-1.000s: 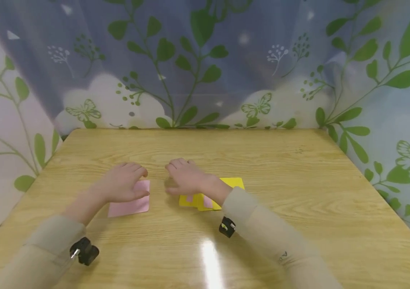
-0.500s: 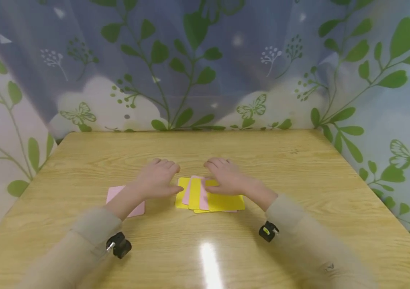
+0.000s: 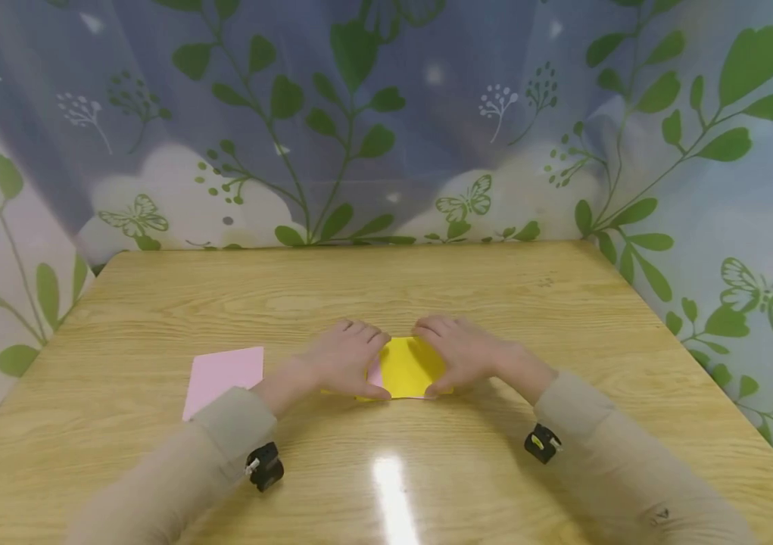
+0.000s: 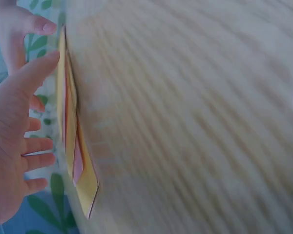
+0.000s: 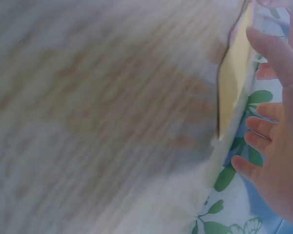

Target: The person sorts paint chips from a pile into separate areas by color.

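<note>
A loose pile of overlapping yellow and pink cards [image 3: 408, 369] lies flat on the wooden table in the head view, a yellow one on top. My left hand [image 3: 345, 357] arches over the pile's left part, thumb by the near edge and fingers toward the far edge. Over the right end sits my right hand [image 3: 462, 353] in a similar pose. In the left wrist view the cards [image 4: 88, 180] fan out unevenly below the relaxed fingers. Yellow card [image 5: 233, 80] shows under the thumb in the right wrist view. Whether the fingertips touch the cards is unclear.
A separate pink card [image 3: 222, 376] lies on the table [image 3: 481, 484], left of the pile and partly behind my left forearm. A patterned curtain [image 3: 386, 151] with leaves and butterflies encloses the table's back and sides. Small black wrist cameras [image 3: 265, 465] hang at both cuffs.
My left hand has moved right from the lone pink card to the pile. My right hand has swung right to the pile's right end. The visible spread of cards looks narrower.
</note>
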Motion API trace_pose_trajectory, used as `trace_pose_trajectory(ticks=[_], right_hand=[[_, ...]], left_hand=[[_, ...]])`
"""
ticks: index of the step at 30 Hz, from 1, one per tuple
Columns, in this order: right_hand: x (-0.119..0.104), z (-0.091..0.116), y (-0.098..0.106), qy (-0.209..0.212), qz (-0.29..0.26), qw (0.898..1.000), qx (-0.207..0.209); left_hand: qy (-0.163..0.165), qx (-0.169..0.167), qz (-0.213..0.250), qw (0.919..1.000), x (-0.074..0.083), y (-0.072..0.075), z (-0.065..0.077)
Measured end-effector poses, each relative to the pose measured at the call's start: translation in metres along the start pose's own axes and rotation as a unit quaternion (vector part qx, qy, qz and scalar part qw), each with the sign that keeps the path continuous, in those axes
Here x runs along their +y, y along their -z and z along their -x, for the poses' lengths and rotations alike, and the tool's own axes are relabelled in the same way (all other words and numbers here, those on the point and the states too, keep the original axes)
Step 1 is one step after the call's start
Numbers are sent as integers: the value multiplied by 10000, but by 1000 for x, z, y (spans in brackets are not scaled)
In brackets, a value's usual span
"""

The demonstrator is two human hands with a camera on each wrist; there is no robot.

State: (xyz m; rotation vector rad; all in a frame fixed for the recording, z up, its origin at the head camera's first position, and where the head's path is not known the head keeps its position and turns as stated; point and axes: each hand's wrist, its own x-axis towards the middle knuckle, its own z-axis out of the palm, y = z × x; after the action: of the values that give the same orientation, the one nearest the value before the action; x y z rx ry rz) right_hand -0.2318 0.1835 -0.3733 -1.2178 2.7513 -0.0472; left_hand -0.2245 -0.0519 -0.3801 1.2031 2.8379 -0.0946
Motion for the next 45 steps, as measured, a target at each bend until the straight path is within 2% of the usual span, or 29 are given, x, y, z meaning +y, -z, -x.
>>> trace_pose_trajectory(ticks=[9,16,29,37,42,45], right_hand=[[3,3,-7,-65,-269,9988,-406],[6,3,-10,-16,-211,9989,-414],[4,0,-7,-73,-361,9979,-540],[4,0,-7,-104,-452,9976,-508],[7,1,-3,-160,-635,9976,-244],[11,1,0,-189,-503,9985,-91]], left_hand=[[19,-201,-33,9998,9,-7,-4],[28,-85,-29,10000,8,-9,-7],[-30,-130,-36,9999,8,-7,-13],[-73,79,114,9999,3,-10,-16],[19,310,317,9990,0,-8,-18],[46,415,338,9986,3,-3,-21]])
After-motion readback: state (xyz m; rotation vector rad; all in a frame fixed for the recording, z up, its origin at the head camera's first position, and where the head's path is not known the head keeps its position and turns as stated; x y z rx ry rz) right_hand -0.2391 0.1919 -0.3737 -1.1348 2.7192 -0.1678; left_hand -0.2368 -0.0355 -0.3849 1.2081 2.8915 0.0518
